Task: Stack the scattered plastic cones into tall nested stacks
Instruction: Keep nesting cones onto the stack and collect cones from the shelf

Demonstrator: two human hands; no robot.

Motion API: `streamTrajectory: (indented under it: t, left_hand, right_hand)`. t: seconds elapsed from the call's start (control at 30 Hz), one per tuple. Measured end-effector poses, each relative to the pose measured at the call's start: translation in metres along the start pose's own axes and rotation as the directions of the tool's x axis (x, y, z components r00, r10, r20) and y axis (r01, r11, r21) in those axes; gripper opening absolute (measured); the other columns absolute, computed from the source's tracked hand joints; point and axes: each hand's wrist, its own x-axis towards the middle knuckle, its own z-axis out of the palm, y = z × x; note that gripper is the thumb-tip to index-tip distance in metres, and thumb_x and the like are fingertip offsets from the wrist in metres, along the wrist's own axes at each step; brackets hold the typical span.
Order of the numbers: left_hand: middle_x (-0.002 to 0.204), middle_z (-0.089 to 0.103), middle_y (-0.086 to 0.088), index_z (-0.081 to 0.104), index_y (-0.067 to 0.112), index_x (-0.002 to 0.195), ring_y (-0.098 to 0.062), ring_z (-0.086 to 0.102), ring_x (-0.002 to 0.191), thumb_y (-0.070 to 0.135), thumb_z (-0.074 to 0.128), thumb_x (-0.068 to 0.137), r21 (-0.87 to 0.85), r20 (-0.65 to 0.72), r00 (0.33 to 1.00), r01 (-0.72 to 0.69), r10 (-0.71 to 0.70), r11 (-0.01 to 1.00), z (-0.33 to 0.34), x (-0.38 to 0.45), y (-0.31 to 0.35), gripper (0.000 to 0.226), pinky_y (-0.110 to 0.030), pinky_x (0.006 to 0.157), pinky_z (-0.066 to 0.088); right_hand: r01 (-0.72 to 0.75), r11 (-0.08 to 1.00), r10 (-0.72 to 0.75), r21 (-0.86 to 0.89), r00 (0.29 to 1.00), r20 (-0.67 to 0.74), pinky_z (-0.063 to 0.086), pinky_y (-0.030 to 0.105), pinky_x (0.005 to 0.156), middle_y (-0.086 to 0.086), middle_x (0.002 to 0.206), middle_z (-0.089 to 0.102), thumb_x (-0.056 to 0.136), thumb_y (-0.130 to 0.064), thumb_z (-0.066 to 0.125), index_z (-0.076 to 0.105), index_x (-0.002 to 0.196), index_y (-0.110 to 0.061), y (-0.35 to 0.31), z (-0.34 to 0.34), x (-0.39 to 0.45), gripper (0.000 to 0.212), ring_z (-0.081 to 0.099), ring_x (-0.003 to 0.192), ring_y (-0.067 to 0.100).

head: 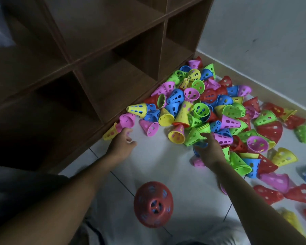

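Observation:
A big heap of perforated plastic cones (201, 103) in pink, blue, green, yellow and red lies on the white floor against the shelf and wall. A red nested stack (153, 204), with blue showing through its holes, stands upright near me. My left hand (122, 144) reaches to a pink cone (127, 119) beside a yellow cone (110, 132), its loosely curled fingertips at the pink one's edge. My right hand (208, 151) stretches over a blue cone (200, 145) under its palm, fingers pointing at a green cone (193, 137). Both hands are blurred.
A dark brown wooden cubby shelf (95, 68) fills the left and top. A grey wall with a skirting board (254, 84) runs along the right. More loose cones (272, 179) spread to the right. White tiled floor (159, 156) shows between my arms.

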Motion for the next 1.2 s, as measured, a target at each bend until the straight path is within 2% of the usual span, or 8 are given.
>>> streamTrajectory:
  t: [0.17, 0.3, 0.4, 0.57, 0.63, 0.87, 1.0, 1.2]
  left_hand:
    - [0.118, 0.058, -0.009, 0.056, 0.014, 0.124, -0.024, 0.058, 0.102, 0.017, 0.067, 0.089, 0.237, -0.065, 0.99, -0.106, 0.125, 0.966, 0.004, 0.026, 0.003, 0.037, -0.035, 0.082, 0.05]
    - [0.125, 0.052, -0.01, 0.062, 0.01, 0.116, -0.026, 0.055, 0.103, 0.011, 0.066, 0.088, 0.353, -0.13, 0.941, -0.249, 0.311, 0.902, 0.0, 0.037, 0.009, 0.029, -0.029, 0.08, 0.042]
    - [0.12, 0.049, -0.011, 0.062, 0.01, 0.115, -0.03, 0.057, 0.102, 0.005, 0.067, 0.083, 0.342, -0.162, 0.917, -0.293, 0.364, 0.893, -0.004, 0.054, 0.014, 0.033, -0.037, 0.086, 0.049]
    - [0.13, 0.046, -0.011, 0.06, 0.007, 0.122, -0.029, 0.059, 0.107, 0.0, 0.067, 0.083, 0.382, -0.099, 0.877, -0.403, 0.471, 0.831, -0.008, 0.082, 0.031, 0.04, -0.032, 0.093, 0.05]
    - [0.132, 0.043, -0.005, 0.058, 0.015, 0.125, -0.027, 0.055, 0.11, 0.005, 0.07, 0.083, 0.481, -0.058, 0.857, -0.425, 0.512, 0.767, -0.012, 0.095, 0.04, 0.045, -0.038, 0.091, 0.054]
    - [0.146, 0.037, -0.001, 0.044, 0.026, 0.145, -0.028, 0.039, 0.126, 0.026, 0.07, 0.09, 0.737, 0.145, 0.884, -0.396, 0.445, 0.548, -0.015, 0.137, 0.061, 0.061, -0.042, 0.096, 0.048]
    - [0.143, 0.038, -0.001, 0.044, 0.027, 0.145, -0.027, 0.043, 0.123, 0.029, 0.068, 0.091, 0.767, 0.309, 0.88, -0.454, 0.36, 0.454, -0.015, 0.152, 0.064, 0.06, -0.04, 0.094, 0.049]
    - [0.131, 0.045, -0.005, 0.049, 0.022, 0.132, -0.027, 0.052, 0.112, 0.025, 0.07, 0.09, 0.795, 0.348, 0.865, -0.477, 0.361, 0.375, -0.015, 0.154, 0.072, 0.047, -0.038, 0.084, 0.052]
  right_hand:
    - [0.027, 0.99, -0.038, -0.136, 0.996, -0.084, 0.044, 0.045, 0.106, 0.017, 0.145, 0.043, 0.091, -0.015, 0.066, 0.044, 0.143, -0.014, 0.0, -0.003, 0.028, 0.056, 0.051, 0.125, 0.034]
    - [0.11, 0.959, -0.14, -0.261, 0.985, -0.097, 0.047, 0.044, 0.099, 0.016, 0.144, 0.042, 0.095, -0.017, 0.062, 0.046, 0.142, -0.013, 0.001, -0.005, 0.047, 0.05, 0.052, 0.123, 0.035]
    - [0.151, 0.932, -0.184, -0.328, 0.98, -0.073, 0.051, 0.044, 0.091, 0.014, 0.145, 0.043, 0.095, -0.017, 0.061, 0.047, 0.142, -0.015, 0.005, -0.008, 0.061, 0.05, 0.056, 0.119, 0.036]
    - [0.172, 0.916, -0.192, -0.361, 0.981, -0.02, 0.044, 0.044, 0.104, 0.01, 0.156, 0.037, 0.096, -0.013, 0.056, 0.042, 0.147, -0.018, 0.011, -0.015, 0.083, 0.054, 0.045, 0.136, 0.032]
    - [0.182, 0.908, -0.193, -0.378, 0.981, 0.008, 0.041, 0.043, 0.107, 0.009, 0.157, 0.036, 0.097, -0.012, 0.053, 0.04, 0.15, -0.019, 0.011, -0.018, 0.089, 0.055, 0.041, 0.139, 0.031]
    - [0.178, 0.883, -0.167, -0.435, 0.984, 0.065, 0.045, 0.037, 0.1, 0.015, 0.152, 0.039, 0.1, -0.009, 0.046, 0.042, 0.148, -0.017, 0.014, -0.026, 0.108, 0.048, 0.05, 0.131, 0.032]
    - [0.187, 0.846, -0.167, -0.499, 0.982, 0.085, 0.05, 0.034, 0.087, 0.015, 0.148, 0.04, 0.1, -0.005, 0.043, 0.045, 0.146, -0.018, 0.014, -0.023, 0.114, 0.048, 0.058, 0.118, 0.032]
    - [0.18, 0.753, -0.175, -0.633, 0.982, 0.072, 0.059, 0.04, 0.068, 0.01, 0.14, 0.044, 0.096, -0.003, 0.048, 0.049, 0.137, -0.018, 0.019, -0.017, 0.115, 0.043, 0.065, 0.091, 0.032]
